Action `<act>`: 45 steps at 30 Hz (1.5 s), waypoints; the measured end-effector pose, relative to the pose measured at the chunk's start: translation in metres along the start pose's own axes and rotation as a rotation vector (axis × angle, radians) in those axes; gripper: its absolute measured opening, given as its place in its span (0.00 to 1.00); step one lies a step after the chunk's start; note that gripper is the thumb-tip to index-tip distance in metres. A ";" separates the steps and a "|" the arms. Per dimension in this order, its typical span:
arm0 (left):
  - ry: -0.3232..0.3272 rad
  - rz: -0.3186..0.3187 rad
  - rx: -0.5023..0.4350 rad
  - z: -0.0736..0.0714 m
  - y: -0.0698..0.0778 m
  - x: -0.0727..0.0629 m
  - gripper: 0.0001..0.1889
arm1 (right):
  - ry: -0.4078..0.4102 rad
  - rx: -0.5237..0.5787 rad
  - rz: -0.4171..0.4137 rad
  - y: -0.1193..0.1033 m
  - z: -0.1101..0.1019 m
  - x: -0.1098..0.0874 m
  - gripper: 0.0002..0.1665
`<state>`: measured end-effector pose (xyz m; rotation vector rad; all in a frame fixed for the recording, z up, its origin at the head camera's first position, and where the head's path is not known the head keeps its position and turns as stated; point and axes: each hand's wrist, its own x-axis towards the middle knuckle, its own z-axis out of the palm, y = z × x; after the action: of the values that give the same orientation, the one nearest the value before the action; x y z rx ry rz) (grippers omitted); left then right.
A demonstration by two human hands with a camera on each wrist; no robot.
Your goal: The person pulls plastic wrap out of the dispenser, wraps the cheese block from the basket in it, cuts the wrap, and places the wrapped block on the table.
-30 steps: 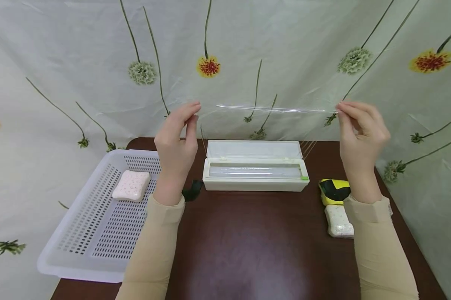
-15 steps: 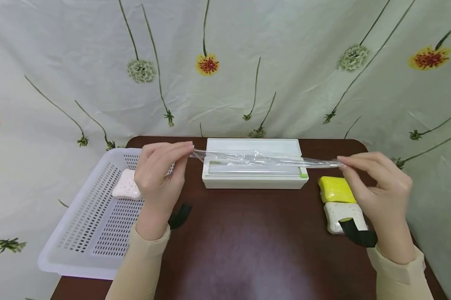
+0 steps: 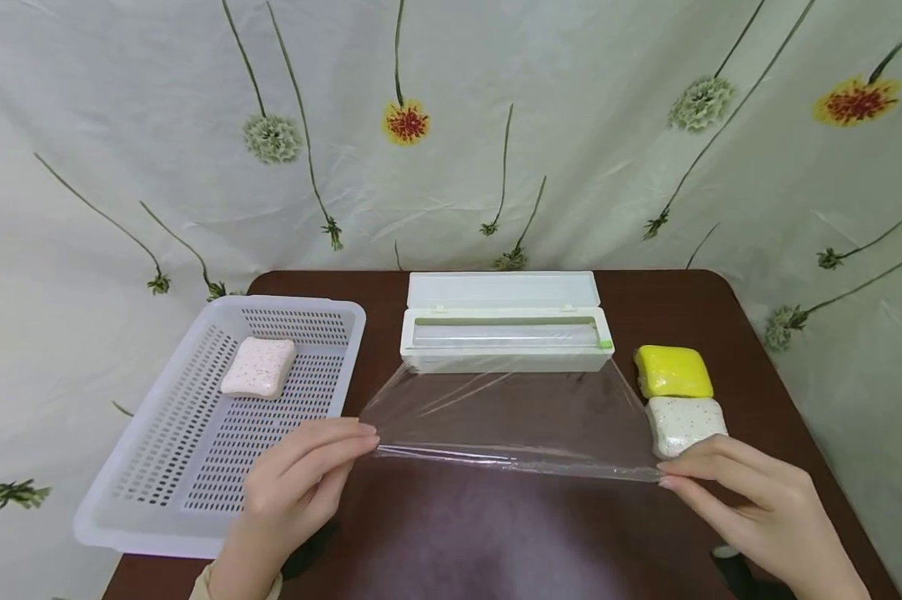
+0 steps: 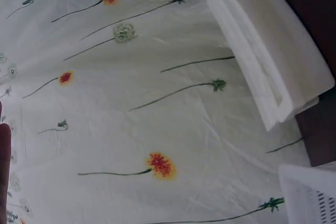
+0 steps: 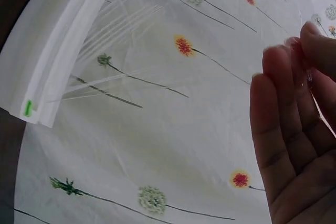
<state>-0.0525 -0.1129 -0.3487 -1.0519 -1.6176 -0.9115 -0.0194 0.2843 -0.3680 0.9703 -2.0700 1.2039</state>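
A sheet of cling film [image 3: 511, 421] stretches from a white cling film dispenser [image 3: 507, 363] toward the near side of the dark table. My left hand [image 3: 301, 479] pinches the sheet's near left corner between thumb and fingers. At the near right corner my right hand [image 3: 759, 508] pinches it as well, close to a white speckled bar [image 3: 684, 423]. The dispenser's lid [image 3: 503, 290] stands up, and the roll [image 3: 503, 335] shows inside. In the right wrist view, film shows between the thumb and fingertips [image 5: 270, 95]; the left wrist view catches only a sliver of fingers.
A white perforated basket [image 3: 151, 375] at the left holds a speckled bar [image 3: 259, 367]. A yellow wrapped bar [image 3: 673, 372] lies right of the dispenser, behind the white one. A flowered cloth [image 3: 451, 183] hangs behind the brown table [image 3: 451, 533].
Both hands have come down and toward the near side, drawing the film out from high above the dispenser until it spreads low in front of it.
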 end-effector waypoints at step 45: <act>-0.905 -0.551 0.135 0.009 0.052 -0.186 0.11 | -0.492 0.000 0.441 0.062 0.076 -0.133 0.07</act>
<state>0.0232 -0.1256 -0.5260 -0.9921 -2.7778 -0.6653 0.0010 0.2787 -0.5320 0.9017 -2.7843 1.2624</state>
